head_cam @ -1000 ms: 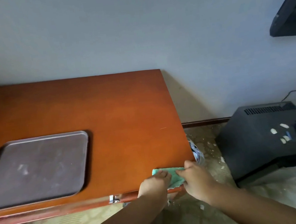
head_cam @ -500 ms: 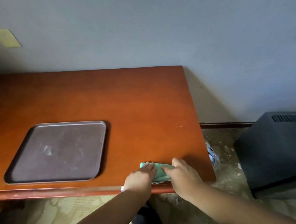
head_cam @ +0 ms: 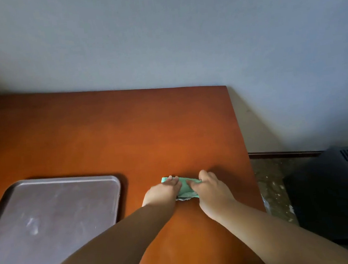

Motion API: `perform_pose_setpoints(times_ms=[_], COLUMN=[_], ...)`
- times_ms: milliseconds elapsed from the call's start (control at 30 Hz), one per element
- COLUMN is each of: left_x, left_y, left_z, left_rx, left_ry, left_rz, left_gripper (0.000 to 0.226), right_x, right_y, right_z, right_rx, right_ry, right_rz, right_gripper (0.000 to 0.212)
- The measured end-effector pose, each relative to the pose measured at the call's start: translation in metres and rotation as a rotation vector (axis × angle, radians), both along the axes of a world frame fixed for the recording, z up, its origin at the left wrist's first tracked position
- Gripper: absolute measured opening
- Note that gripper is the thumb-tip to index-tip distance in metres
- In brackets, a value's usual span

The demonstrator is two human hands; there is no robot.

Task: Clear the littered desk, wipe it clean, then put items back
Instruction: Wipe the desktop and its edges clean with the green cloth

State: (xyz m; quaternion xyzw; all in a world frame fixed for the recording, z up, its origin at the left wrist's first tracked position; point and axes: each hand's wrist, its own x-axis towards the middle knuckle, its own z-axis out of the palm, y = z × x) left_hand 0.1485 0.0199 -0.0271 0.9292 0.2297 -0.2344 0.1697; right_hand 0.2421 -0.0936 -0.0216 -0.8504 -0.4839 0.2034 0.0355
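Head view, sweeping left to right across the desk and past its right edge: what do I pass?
Brown tray → left hand → green cloth → right hand → black box on the floor.

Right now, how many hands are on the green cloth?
2. The left hand lies on the left end of the green cloth; the right hand curls over its right end. Both are on the desk, right of the tray. No other hand shows.

Soft green cloth [head_cam: 186, 189] lies on a smooth, satin-finished reddish wood desk [head_cam: 126, 141] beside a scuffed matt brown tray [head_cam: 50, 226].
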Motion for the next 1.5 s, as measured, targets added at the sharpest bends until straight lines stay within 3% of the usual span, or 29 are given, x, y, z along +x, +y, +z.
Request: perform_pose_setpoints(times_ms=[300, 467, 700, 933, 1000, 1300, 1433, 1500], left_x=[0.154, 0.230, 0.258, 0.218, 0.188, 0.028, -0.025, -0.049], left_y=[0.154, 0.233, 0.263, 0.225, 0.196, 0.029, -0.031, -0.054], left_z=[-0.029, -0.025, -0.009, -0.014, -0.015, -0.007, -0.005, -0.009], left_rx=[0.032, 0.113, 0.254, 0.182, 0.135, 0.063, 0.088, -0.013], left_ry=[-0.014, -0.094, -0.192, -0.022, 0.038, 0.155, 0.081, -0.048], left_rz=[0.015, 0.018, 0.039, -0.027, -0.035, -0.084, -0.119, -0.012], left_gripper=[0.073, 0.062, 0.047, 0.059, 0.066, 0.062, 0.053, 0.046], right_x=[0.148, 0.216, 0.243, 0.197, 0.168, 0.018, -0.038, -0.062], right_y=[0.150, 0.235, 0.278, 0.230, 0.201, 0.038, -0.019, -0.040], right_z=[-0.015, -0.022, -0.024, -0.009, -0.001, 0.027, 0.023, 0.017], right_rx=[0.059, 0.127, 0.082, 0.041, -0.010, -0.168, -0.087, -0.052], right_ry=[-0.091, -0.143, -0.261, -0.149, -0.132, -0.016, -0.028, -0.013], right_rz=[-0.069, -0.154, -0.185, -0.155, -0.113, -0.018, 0.034, 0.029], right_gripper=[0.048, 0.053, 0.053, 0.051, 0.048, 0.036, 0.036, 0.031])
